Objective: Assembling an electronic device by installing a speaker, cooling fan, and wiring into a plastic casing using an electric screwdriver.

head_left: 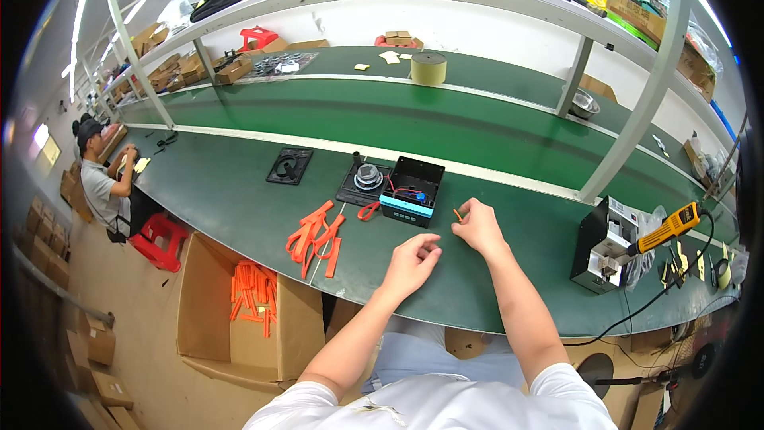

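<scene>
My right hand [479, 227] pinches a small orange piece [457, 213], too small to make out, above the green bench [509, 279]. To its left, my left hand [411, 261] is loosely curved, thumb and fingers apart, with nothing seen in it. Beyond my hands stands an open black box [414, 179] with a light-blue band; red wires and a blue part show inside. Beside it a round silver speaker driver [368, 177] rests on a black panel [344, 192], and a red wire loop [368, 211] lies near. Several orange strips [314, 239] lie in a heap farther left.
Another black panel [290, 166] lies left. A cardboard box [203, 310] with orange strips stands below the bench. At right are a black metal device [597, 247] and a yellow corded tool [668, 228]. A co-worker [107, 179] sits far left by a red stool [159, 240].
</scene>
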`<state>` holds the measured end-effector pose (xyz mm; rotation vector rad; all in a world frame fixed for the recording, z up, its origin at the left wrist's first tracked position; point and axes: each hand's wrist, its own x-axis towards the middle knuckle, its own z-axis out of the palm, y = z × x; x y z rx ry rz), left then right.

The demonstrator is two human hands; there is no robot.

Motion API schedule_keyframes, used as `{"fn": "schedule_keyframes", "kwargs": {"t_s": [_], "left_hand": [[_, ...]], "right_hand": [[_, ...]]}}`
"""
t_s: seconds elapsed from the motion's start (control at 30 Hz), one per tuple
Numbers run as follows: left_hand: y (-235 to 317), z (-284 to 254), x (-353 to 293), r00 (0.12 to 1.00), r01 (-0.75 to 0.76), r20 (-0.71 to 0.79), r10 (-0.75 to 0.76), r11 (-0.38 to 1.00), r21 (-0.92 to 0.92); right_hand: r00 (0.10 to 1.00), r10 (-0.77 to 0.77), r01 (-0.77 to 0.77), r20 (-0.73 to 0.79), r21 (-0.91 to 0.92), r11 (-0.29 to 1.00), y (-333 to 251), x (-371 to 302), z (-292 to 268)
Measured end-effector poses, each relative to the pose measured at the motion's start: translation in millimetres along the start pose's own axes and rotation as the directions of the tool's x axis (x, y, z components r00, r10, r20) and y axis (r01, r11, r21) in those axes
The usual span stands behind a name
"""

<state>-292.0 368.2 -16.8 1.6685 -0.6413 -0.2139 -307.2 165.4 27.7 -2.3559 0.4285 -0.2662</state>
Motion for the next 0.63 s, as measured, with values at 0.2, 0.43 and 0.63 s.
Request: {"fn": "schedule_keyframes", "kwargs": {"t_s": [0.2, 0.43, 0.63], "left_hand": [[-5, 6, 20, 0.998, 0.052, 0.037, -0.058, 0.987, 0.153], [2, 5, 8, 0.99, 0.098, 0.095, -0.099, 0.995, 0.017], [10, -7, 0, 0.926, 0.371, 0.303, -0.223, 0.681, -0.632]], "right_hand": [[0.994, 0.102, -0.088, 0.026, -0.333, 0.939, 23, 18, 13], [0.983, 0.063, -0.115, 0.174, 0.303, 0.946, -1, -11, -15], [0.987, -0.158, 0.099, -0.01, 0.819, 0.566, -37, -49, 11]]}}
